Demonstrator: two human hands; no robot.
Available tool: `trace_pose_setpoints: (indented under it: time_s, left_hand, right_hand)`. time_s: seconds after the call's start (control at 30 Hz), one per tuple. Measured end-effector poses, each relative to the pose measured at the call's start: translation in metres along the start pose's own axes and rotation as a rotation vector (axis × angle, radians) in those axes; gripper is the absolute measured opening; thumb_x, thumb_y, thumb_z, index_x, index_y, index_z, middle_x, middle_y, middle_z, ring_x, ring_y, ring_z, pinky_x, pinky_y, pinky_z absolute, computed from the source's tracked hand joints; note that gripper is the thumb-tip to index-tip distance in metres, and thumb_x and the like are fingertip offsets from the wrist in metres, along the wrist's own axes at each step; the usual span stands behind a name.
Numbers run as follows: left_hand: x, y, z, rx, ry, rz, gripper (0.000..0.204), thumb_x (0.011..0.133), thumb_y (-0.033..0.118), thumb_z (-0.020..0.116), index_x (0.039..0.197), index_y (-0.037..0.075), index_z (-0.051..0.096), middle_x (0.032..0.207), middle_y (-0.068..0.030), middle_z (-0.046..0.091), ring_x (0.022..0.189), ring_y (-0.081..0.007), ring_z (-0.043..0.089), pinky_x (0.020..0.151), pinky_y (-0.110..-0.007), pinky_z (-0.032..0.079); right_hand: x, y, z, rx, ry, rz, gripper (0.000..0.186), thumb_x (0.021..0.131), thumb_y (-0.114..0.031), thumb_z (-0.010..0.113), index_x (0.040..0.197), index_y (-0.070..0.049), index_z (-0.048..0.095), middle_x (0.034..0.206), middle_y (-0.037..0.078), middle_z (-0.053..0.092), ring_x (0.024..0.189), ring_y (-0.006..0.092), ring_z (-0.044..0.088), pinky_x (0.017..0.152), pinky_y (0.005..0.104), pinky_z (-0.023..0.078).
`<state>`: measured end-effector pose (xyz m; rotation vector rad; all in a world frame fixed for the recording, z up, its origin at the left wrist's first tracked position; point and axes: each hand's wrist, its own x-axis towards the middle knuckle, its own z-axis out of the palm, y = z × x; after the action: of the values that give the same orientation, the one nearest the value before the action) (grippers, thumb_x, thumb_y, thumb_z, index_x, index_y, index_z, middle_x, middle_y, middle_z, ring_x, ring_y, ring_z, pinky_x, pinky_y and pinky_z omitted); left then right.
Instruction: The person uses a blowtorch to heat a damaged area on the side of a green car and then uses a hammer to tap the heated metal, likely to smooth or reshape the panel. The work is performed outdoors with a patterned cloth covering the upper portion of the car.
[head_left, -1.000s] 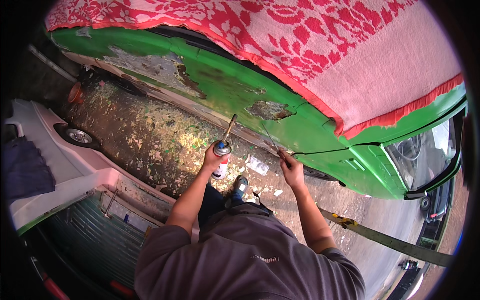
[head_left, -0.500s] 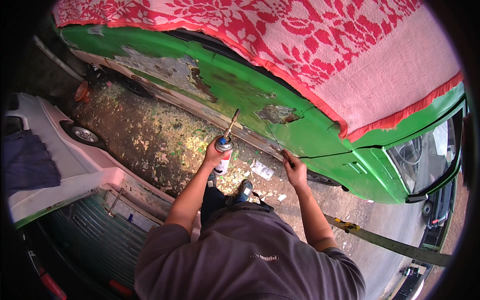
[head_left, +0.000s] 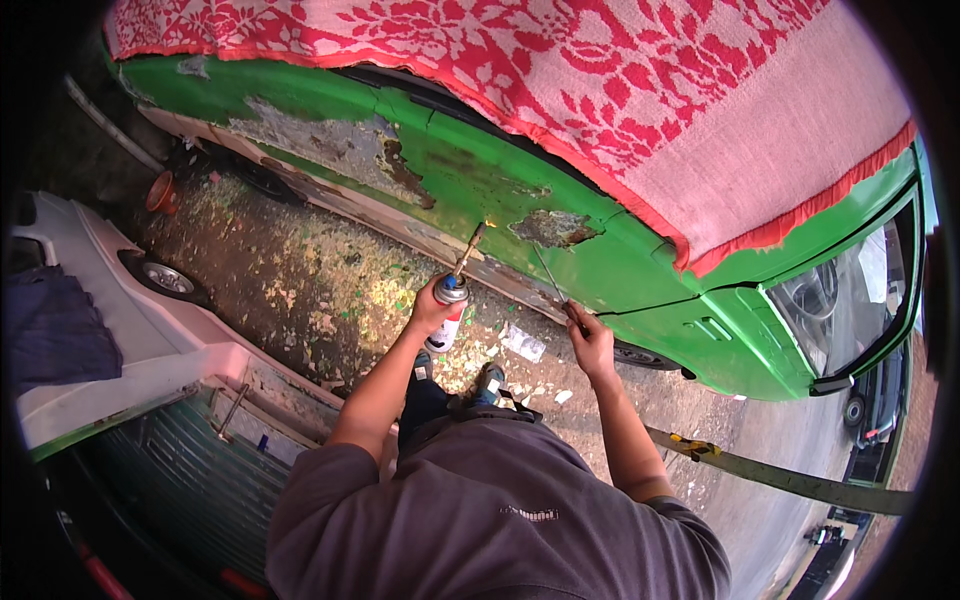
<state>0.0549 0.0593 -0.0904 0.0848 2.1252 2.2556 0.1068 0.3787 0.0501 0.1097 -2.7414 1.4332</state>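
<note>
My left hand (head_left: 430,308) is wrapped round a gas torch (head_left: 449,318), a canister with a blue valve and a metal nozzle. A small orange glow shows at the nozzle's tip, which points toward the side of a green car (head_left: 470,165). In my right hand (head_left: 591,338) is a thin scraper (head_left: 549,270) with a dark handle. Its tip meets the lower edge of a bare, rusty patch (head_left: 555,228) in the green paint. Both hands are closed on their tools.
A red-and-pink patterned blanket (head_left: 600,90) covers the green car's upper part. Paint flakes (head_left: 330,270) litter the ground around my feet. Behind to the left stands a pale vehicle (head_left: 100,290) with a dark cloth (head_left: 60,325) over it. An orange cone-like object (head_left: 161,192) lies at far left.
An orange glow now shows at the torch tip, which has moved slightly right. The scraper stays against the rusty patch.
</note>
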Motion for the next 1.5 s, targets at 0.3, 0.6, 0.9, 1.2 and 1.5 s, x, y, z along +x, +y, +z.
trace_pose_setpoints:
  time_s: [0.3,0.6,0.9,1.2,1.5]
  left_hand:
    - [-0.010,0.001,0.003,-0.067,-0.023,-0.010,0.054,0.068,0.015,0.080,0.114,0.002,0.054,0.101,-0.0045,0.063,0.091,-0.0126,0.060,0.084,-0.029,0.049]
    - [-0.005,0.014,-0.008,-0.066,0.010,0.019,0.046,0.071,0.014,0.078,0.109,0.003,0.054,0.097,-0.0029,0.063,0.088,-0.0112,0.059,0.082,-0.028,0.049]
    - [-0.004,0.025,0.023,-0.091,-0.072,0.045,0.051,0.068,0.015,0.079,0.111,0.003,0.054,0.099,-0.0033,0.062,0.090,-0.0117,0.059,0.084,-0.029,0.048]
    - [0.020,0.078,0.048,-0.117,-0.168,0.101,0.057,0.065,0.015,0.080,0.114,0.002,0.053,0.101,-0.0042,0.062,0.092,-0.0124,0.059,0.085,-0.030,0.048]
    - [0.028,0.097,0.071,-0.102,-0.216,0.085,0.060,0.065,0.016,0.081,0.116,0.002,0.052,0.101,-0.0036,0.063,0.093,-0.0121,0.060,0.085,-0.029,0.048]
  right_hand:
    - [-0.008,0.000,-0.002,0.026,0.042,0.005,0.035,0.086,-0.006,0.061,0.121,-0.002,0.060,0.110,0.018,0.066,0.103,0.0240,0.065,0.087,0.0303,0.050]
    - [-0.012,0.001,-0.006,0.008,0.051,0.008,0.036,0.086,-0.006,0.061,0.121,-0.002,0.060,0.112,0.018,0.065,0.103,0.0246,0.065,0.088,0.0309,0.049]
    - [-0.018,-0.006,-0.015,0.008,0.063,0.032,0.037,0.085,-0.005,0.061,0.123,-0.003,0.059,0.111,0.018,0.066,0.103,0.0225,0.065,0.088,0.0300,0.049]
    - [-0.033,-0.002,-0.034,0.021,0.134,0.059,0.038,0.086,-0.004,0.061,0.124,-0.003,0.059,0.110,0.018,0.067,0.102,0.0204,0.065,0.087,0.0291,0.049]
    - [-0.041,0.005,-0.050,0.028,0.182,0.106,0.036,0.086,-0.005,0.061,0.123,-0.004,0.060,0.107,0.017,0.068,0.098,0.0189,0.066,0.085,0.0283,0.049]
